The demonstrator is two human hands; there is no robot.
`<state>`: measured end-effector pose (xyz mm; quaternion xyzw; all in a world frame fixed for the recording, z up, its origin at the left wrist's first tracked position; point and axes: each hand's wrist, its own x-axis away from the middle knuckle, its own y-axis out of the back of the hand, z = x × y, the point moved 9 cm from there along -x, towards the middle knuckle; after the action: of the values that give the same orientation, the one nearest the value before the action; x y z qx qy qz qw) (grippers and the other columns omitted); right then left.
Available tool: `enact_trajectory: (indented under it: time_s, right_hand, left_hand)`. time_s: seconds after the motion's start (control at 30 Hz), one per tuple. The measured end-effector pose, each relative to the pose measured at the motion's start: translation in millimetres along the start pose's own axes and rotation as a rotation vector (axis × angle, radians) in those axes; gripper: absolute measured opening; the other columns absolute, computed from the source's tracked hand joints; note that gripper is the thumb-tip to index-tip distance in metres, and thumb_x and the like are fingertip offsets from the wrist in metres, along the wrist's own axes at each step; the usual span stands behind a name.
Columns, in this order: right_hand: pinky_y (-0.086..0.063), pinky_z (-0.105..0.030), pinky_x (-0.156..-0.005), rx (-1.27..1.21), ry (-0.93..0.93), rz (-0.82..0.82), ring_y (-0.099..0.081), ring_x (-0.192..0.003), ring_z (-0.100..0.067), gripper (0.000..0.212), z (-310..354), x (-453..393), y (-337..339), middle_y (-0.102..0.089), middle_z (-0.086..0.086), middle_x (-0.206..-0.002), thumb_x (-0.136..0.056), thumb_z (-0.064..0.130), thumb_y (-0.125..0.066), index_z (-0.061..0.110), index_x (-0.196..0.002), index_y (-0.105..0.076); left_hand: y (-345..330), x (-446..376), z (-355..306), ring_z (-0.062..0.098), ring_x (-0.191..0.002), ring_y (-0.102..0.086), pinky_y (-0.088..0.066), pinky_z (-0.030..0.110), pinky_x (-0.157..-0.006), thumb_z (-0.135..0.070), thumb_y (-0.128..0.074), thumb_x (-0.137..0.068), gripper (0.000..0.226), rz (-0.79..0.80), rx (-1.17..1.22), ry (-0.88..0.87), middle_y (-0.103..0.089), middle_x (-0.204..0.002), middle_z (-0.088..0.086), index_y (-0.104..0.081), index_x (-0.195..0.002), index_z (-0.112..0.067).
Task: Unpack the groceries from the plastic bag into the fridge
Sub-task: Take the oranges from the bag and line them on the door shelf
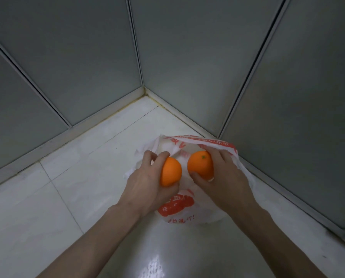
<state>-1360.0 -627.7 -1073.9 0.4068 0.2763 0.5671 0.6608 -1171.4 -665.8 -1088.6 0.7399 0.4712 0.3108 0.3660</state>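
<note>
There is a single view, from a camera on the person's head, tilted steeply forward and down into a room corner. The glossy white tiled floor (71, 197) fills the lower frame, grey frosted wall panels (187, 47) the upper. Both forearms reach in from the bottom edge, close below the lens.

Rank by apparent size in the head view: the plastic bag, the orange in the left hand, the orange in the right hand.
1. White plastic bag with red print, clearly largest.
2. Round orange in the left hand and round orange in the right hand: they look alike and fingers partly cover both, so I won't rank them.
</note>
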Motion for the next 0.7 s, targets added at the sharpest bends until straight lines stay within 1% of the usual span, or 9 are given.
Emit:
enact_trajectory:
  time_s: [0.07,0.13,0.2,0.3,0.37,0.43,0.57,0.63,0.7]
  right_hand:
    - [-0.049,-0.039,-0.107,-0.007,0.015,-0.009,-0.048,-0.140,-0.019,0.083,5.0,2.5,6.3,-0.041,0.005,-0.159,-0.089,0.065,-0.065,0.033,-0.157,-0.031]
    - [-0.049,-0.041,-0.109,-0.016,0.024,-0.005,-0.048,-0.140,-0.018,0.083,10.1,1.9,9.8,-0.041,0.006,-0.158,-0.087,0.067,-0.065,0.034,-0.156,-0.032]
    - [-0.047,-0.039,-0.108,-0.031,0.037,0.010,-0.048,-0.139,-0.018,0.083,15.7,0.6,11.0,-0.040,0.006,-0.159,-0.087,0.066,-0.067,0.034,-0.156,-0.032]
    - [-0.049,-0.037,-0.104,-0.055,0.088,0.008,-0.049,-0.136,-0.017,0.083,26.9,-0.6,14.6,-0.041,0.008,-0.157,-0.086,0.068,-0.066,0.035,-0.154,-0.033]
    - [-0.051,-0.038,-0.104,-0.062,0.101,-0.003,-0.051,-0.134,-0.016,0.082,30.2,-1.3,17.9,-0.043,0.010,-0.155,-0.086,0.068,-0.067,0.037,-0.153,-0.034]
    - [-0.052,-0.038,-0.104,-0.080,0.099,-0.008,-0.052,-0.133,-0.014,0.082,30.7,-1.8,22.0,-0.044,0.011,-0.154,-0.085,0.067,-0.068,0.037,-0.153,-0.034]
    - [-0.055,-0.040,-0.102,-0.103,0.084,-0.008,-0.057,-0.128,-0.014,0.081,28.8,-3.0,35.0,-0.047,0.011,-0.149,-0.085,0.066,-0.070,0.035,-0.151,-0.036]
    - [-0.056,-0.041,-0.102,-0.096,0.079,0.004,-0.057,-0.127,-0.015,0.082,30.1,-2.9,44.3,-0.044,0.010,-0.150,-0.085,0.066,-0.069,0.034,-0.152,-0.034]
    - [-0.057,-0.042,-0.101,-0.099,0.062,0.008,-0.057,-0.127,-0.016,0.084,33.2,-1.5,59.2,-0.043,0.009,-0.152,-0.085,0.066,-0.070,0.034,-0.153,-0.034]
  left_hand:
    - [5.5,0.8,-2.0,0.025,-0.115,-0.058,-0.056,0.031,-0.082,-0.052,-0.075,-0.085,0.077,-0.019,0.098,-0.008,-0.031,-0.145,-0.003,-0.027,-0.145,-0.044]
    - [11.6,0.2,-3.6,0.023,-0.119,-0.054,-0.058,0.037,-0.086,-0.046,-0.078,-0.082,0.079,-0.040,0.191,-0.008,-0.034,-0.143,-0.006,-0.025,-0.140,-0.047]
    - [16.5,-0.9,-5.8,0.020,-0.123,-0.051,-0.060,0.042,-0.089,-0.051,-0.076,-0.077,0.081,-0.050,0.275,0.012,-0.036,-0.141,-0.008,-0.024,-0.139,-0.047]
    - [23.8,-0.4,-8.6,0.017,-0.124,-0.051,-0.061,0.043,-0.092,-0.076,-0.061,-0.082,0.077,-0.075,0.350,0.054,-0.037,-0.147,-0.010,-0.023,-0.142,-0.047]
    - [29.8,0.0,-6.6,0.018,-0.124,-0.055,-0.060,0.044,-0.095,-0.075,-0.052,-0.086,0.073,-0.107,0.398,0.092,-0.039,-0.150,-0.009,-0.022,-0.145,-0.046]
    - [38.8,0.0,-3.2,0.018,-0.125,-0.056,-0.059,0.045,-0.097,-0.066,-0.059,-0.091,0.072,-0.166,0.420,0.123,-0.041,-0.150,-0.008,-0.025,-0.149,-0.040]
    - [54.9,-1.0,-8.4,0.012,-0.121,-0.052,-0.051,0.022,-0.087,-0.054,-0.076,-0.084,0.075,-0.257,0.386,0.110,-0.045,-0.144,-0.011,-0.040,-0.146,-0.033]
    - [64.5,-0.3,-14.7,0.007,-0.116,-0.049,-0.042,0.012,-0.080,-0.050,-0.081,-0.081,0.073,-0.269,0.375,0.090,-0.044,-0.139,-0.014,-0.044,-0.142,-0.036]
    - [78.1,2.1,-21.8,0.001,-0.109,-0.051,-0.039,0.009,-0.079,-0.054,-0.083,-0.078,0.072,-0.270,0.385,0.070,-0.045,-0.133,-0.018,-0.044,-0.137,-0.043]
